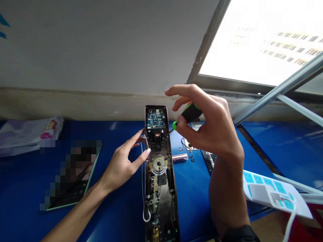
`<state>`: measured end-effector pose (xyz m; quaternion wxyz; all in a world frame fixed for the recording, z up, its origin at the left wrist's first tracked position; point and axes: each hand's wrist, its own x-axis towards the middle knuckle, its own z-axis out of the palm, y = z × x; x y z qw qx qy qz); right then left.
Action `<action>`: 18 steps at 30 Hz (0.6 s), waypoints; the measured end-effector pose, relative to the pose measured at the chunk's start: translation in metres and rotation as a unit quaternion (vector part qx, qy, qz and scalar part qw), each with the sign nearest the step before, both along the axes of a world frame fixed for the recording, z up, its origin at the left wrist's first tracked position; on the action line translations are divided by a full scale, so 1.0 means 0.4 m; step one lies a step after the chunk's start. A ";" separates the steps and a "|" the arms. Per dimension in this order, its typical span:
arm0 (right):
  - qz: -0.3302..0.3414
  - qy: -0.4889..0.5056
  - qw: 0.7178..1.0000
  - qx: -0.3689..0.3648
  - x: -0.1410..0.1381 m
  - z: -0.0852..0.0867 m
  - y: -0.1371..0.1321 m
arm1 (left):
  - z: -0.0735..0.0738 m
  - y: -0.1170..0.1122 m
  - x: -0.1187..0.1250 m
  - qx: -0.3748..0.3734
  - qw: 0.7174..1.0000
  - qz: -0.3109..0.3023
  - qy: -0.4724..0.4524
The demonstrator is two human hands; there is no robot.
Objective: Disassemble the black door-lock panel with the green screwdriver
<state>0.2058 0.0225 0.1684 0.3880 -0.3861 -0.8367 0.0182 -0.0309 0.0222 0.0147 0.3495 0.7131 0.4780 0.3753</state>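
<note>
A long black electronic door lock (167, 188) lies with its inside exposed, showing a blue circuit board (155, 119) at the far end and a round metal hub (159, 163) near the middle. My left hand (124, 158) grips the lock's left edge, thumb over the rim and fingers along the side. A thin white cord (142, 188) runs past those fingers and loops down beside the housing. In my right hand (212, 124) is a screwdriver (191, 113) with a black and green handle. Its shaft slants down to the lock's right side, just below the board; the screw under the tip is hidden.
Right of the lock lie several small screws (192, 158), a pinkish cylinder (180, 157) and small parts. A white power strip (295, 198) sits farther right, beneath metal bars (282, 89). On the left are a partly pixelated tablet-like panel (92, 168) and a plastic packet (25, 136).
</note>
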 end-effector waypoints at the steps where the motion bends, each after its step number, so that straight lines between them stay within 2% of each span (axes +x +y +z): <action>1: -0.003 -0.001 1.000 -0.005 0.000 0.001 -0.002 | 0.002 -0.001 0.000 0.004 1.000 0.004 0.005; 5: -0.040 -0.009 0.999 -0.020 -0.002 0.002 -0.001 | 0.012 -0.004 0.002 0.046 0.996 0.034 0.063; 8: -0.042 -0.010 0.999 -0.017 -0.003 0.002 0.002 | 0.015 -0.006 0.002 0.067 0.993 0.043 0.087; 13: -0.035 -0.013 0.999 -0.031 0.000 0.009 -0.005 | 0.007 -0.006 0.005 0.040 0.996 0.037 0.066; 18: -0.015 -0.006 1.000 -0.009 -0.004 0.003 0.001 | 0.007 -0.006 0.008 0.033 0.998 0.036 0.049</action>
